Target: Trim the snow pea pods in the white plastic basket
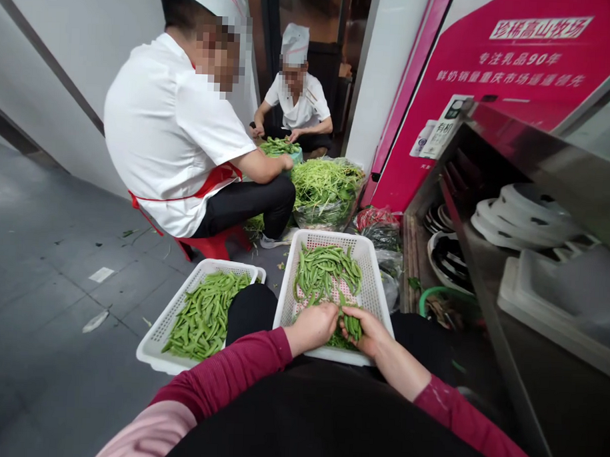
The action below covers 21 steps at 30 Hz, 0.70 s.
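Black clothing [298, 421] sits nearest; left hand [312, 330] closed, right hand [375, 334] gripping bunched green pods [352, 326], which overcrowded fingers might drop.

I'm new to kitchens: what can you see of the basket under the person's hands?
The white basket is rectangular, with rounded corners and small holes in its walls and floor; it looks plastic. It sits upright, holding green pods. The left hand and right hand are over its near end; contact is unclear. A dark-clad knee is at its left.
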### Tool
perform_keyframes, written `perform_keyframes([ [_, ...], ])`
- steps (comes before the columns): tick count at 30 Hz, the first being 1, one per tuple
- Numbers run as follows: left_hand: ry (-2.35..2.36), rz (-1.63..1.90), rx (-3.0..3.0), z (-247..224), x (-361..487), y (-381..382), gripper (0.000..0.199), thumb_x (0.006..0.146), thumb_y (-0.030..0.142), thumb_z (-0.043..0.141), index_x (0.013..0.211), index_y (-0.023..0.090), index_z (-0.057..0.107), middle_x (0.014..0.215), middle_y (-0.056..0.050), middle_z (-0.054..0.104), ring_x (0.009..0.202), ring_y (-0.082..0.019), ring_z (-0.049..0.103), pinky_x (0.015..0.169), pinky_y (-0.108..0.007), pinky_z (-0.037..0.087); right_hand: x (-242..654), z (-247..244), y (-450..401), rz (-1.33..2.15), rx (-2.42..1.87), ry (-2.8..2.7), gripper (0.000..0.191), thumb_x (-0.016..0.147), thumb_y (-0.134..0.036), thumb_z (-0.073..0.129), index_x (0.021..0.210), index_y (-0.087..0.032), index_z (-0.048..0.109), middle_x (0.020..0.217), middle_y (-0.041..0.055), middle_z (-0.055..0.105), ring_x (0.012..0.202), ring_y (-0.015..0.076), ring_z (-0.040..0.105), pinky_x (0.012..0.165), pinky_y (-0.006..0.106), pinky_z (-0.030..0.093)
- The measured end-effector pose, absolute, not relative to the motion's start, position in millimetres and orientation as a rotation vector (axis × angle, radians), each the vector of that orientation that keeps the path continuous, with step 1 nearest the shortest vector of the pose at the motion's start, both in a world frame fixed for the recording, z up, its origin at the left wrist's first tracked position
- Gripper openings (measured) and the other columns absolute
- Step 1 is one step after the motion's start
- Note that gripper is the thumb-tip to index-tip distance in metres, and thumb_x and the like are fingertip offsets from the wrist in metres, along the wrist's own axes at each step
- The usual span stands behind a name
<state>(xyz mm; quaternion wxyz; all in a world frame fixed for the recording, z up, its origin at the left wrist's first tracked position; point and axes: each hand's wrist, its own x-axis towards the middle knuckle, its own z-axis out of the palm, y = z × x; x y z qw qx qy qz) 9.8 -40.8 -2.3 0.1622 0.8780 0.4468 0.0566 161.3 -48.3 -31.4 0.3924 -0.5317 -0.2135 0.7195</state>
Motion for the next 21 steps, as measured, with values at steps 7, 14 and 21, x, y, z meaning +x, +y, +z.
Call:
perform_keyframes([
  [7,1.098,0.144,2.629,0,21,-52,0.022,0.081,0.026,0.035,0.089,0.012,0.051,0.083,-0.01,0.06,0.071,-0.02,0.059,0.061,-0.03,0.046,167,-23,-64,1.867,-1.4,-0.237,0.008,0.067,-0.019,0.061,0.067,-0.018,0.053,0.05,-0.0016,0.058,0.043,0.0089,0.053,0.042,0.019,0.041],
  [14,1.505,0.124,2.294,-14,0,-16,0.023,0.08,0.024,0.037,0.086,0.015,0.056,0.084,-0.009,0.062,0.079,-0.02,0.058,0.071,-0.029,0.044,174,0,-88,1.992,-1.273,-0.56,0.012,0.064,-0.021,0.06,0.071,-0.02,0.051,0.054,-0.0027,0.054,0.046,0.0106,0.052,0.041,0.021,0.037],
  [21,1.29,0.167,2.495,1,-7,-14,0.056,0.075,0.017,0.046,0.128,0.02,0.03,0.123,-0.011,0.042,0.095,-0.019,0.054,0.075,-0.028,0.044,194,7,-98,2.049,-1.263,-0.433,0.008,0.065,-0.022,0.062,0.068,-0.019,0.055,0.055,-0.0013,0.054,0.049,0.0107,0.051,0.045,0.022,0.039],
])
